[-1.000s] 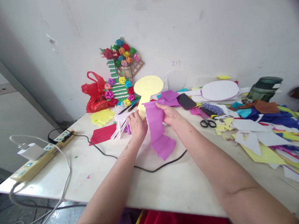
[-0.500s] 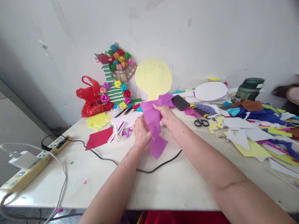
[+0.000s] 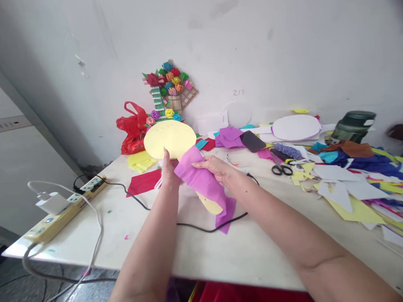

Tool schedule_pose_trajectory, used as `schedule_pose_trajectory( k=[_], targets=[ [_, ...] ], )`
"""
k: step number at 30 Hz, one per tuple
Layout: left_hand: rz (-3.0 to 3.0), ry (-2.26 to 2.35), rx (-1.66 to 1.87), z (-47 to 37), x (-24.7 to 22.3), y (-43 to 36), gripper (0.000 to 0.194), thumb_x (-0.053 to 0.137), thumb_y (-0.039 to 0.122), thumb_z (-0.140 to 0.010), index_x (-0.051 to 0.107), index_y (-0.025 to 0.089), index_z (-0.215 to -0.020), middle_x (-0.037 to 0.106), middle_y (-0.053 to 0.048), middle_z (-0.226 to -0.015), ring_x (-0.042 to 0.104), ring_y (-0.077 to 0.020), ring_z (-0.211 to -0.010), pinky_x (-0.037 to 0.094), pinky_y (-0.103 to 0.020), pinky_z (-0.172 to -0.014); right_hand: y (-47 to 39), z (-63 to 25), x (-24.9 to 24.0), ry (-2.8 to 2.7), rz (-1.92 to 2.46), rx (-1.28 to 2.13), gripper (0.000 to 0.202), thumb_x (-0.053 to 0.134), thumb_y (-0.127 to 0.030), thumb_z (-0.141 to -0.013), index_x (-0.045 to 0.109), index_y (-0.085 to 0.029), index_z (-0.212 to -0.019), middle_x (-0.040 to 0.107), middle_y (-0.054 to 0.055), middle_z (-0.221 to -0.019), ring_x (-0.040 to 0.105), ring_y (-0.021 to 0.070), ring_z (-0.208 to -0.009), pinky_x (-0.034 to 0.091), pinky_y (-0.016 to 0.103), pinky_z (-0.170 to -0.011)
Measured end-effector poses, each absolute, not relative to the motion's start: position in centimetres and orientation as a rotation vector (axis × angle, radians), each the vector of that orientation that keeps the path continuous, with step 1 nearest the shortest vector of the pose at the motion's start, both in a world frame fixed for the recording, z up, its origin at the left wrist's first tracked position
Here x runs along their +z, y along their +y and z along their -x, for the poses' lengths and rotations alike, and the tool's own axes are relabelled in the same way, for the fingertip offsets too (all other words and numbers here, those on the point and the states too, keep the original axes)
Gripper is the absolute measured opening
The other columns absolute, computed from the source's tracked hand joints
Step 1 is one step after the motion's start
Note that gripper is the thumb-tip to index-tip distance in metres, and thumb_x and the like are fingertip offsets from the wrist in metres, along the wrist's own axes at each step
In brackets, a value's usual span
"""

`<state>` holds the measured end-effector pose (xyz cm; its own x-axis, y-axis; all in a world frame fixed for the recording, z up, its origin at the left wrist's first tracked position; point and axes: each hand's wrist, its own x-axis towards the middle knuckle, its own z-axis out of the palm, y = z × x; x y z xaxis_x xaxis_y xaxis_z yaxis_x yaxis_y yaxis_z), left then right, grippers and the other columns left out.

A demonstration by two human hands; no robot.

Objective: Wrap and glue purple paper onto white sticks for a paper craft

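Note:
A pale yellow oval paper cutout is tilted low over the table, its narrower lower part passing behind a purple strip. My left hand is closed on the cutout near the base of the oval, thumb up on its face. Wrinkled and soft-looking, the purple strip lies slantwise across the cutout's lower part, and a yellow end shows beneath it. My right hand pinches the strip's upper edge between thumb and fingers. The strip's loose end hangs down to the right, over a black cable.
Black scissors, a dark phone-like slab and purple pieces lie to the right. Paper scraps cover the table's right side. A power strip runs along the left edge. Paper flowers and a red bag stand behind.
The yellow cutout has come down and left from upright to tilted. The purple strip has swung from hanging nearly straight to lying diagonally across it. My head view has turned slightly left.

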<state>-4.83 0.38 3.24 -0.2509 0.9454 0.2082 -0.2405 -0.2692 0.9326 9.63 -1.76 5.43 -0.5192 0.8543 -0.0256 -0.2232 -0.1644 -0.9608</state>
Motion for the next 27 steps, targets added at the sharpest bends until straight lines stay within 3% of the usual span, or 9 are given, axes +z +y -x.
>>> schedule_pose_trajectory(
  k=[6, 8, 11, 17, 21, 27],
  targets=[
    [-0.884, 0.797, 1.886, 6.0, 2.0, 1.4, 0.048, 0.058, 0.039, -0.074, 0.051, 0.018, -0.116, 0.063, -0.006, -0.109, 0.051, -0.0219, -0.112, 0.049, -0.033, -0.086, -0.5, -10.5, 5.6, -1.346, 0.948, 1.616, 0.011, 0.072, -0.013, -0.056, 0.064, -0.015, -0.063, 0.067, 0.004, -0.060, 0.062, 0.0171, -0.056, 0.051, 0.030, -0.058],
    [-0.865, 0.772, 1.871, 6.0, 1.5, 1.8, 0.044, 0.059, 0.036, -0.073, 0.052, 0.020, -0.114, 0.061, -0.005, -0.114, 0.050, -0.0211, -0.113, 0.049, -0.032, -0.087, -0.5, -11.3, 6.6, -1.327, 0.955, 1.468, 0.013, 0.073, -0.011, -0.055, 0.064, -0.014, -0.064, 0.067, 0.003, -0.059, 0.061, 0.0154, -0.054, 0.051, 0.028, -0.058],
    [-0.869, 0.809, 1.832, 5.2, 0.9, 2.0, 0.039, 0.059, 0.037, -0.073, 0.054, 0.020, -0.108, 0.060, -0.004, -0.115, 0.051, -0.0211, -0.112, 0.049, -0.031, -0.085, -1.5, -11.9, 8.9, -1.307, 0.818, 1.521, 0.013, 0.072, -0.013, -0.058, 0.065, -0.013, -0.069, 0.067, 0.004, -0.063, 0.062, 0.0156, -0.058, 0.051, 0.030, -0.063],
    [-0.999, 0.726, 1.715, 2.9, 0.4, 1.7, 0.049, 0.066, 0.034, -0.062, 0.055, 0.019, -0.107, 0.064, -0.006, -0.102, 0.060, -0.0214, -0.095, 0.052, -0.030, -0.074, -0.9, -9.7, 10.5, -1.321, 0.551, 1.584, 0.015, 0.070, -0.017, -0.062, 0.065, -0.014, -0.076, 0.068, 0.003, -0.070, 0.062, 0.0144, -0.065, 0.050, 0.029, -0.070],
    [-0.990, 0.725, 1.696, 2.6, 0.3, 1.2, 0.042, 0.064, 0.029, -0.060, 0.059, 0.020, -0.100, 0.065, -0.004, -0.084, 0.061, -0.0164, -0.075, 0.049, -0.024, -0.058, 2.1, -8.1, 8.3, -1.397, 0.949, 1.263, 0.012, 0.070, -0.016, -0.056, 0.064, -0.015, -0.066, 0.063, 0.002, -0.059, 0.057, 0.0137, -0.056, 0.048, 0.026, -0.060],
    [-0.867, 0.786, 1.606, 2.9, 0.8, 0.0, 0.030, 0.067, 0.015, -0.047, 0.059, 0.015, -0.076, 0.057, 0.002, -0.057, 0.051, -0.0093, -0.050, 0.038, -0.018, -0.044, 3.0, -8.5, 7.3, -1.649, 1.400, 0.736, 0.016, 0.060, -0.027, -0.065, 0.064, -0.013, -0.071, 0.065, 0.006, -0.072, 0.059, 0.0160, -0.067, 0.043, 0.024, -0.061]
  ],
)
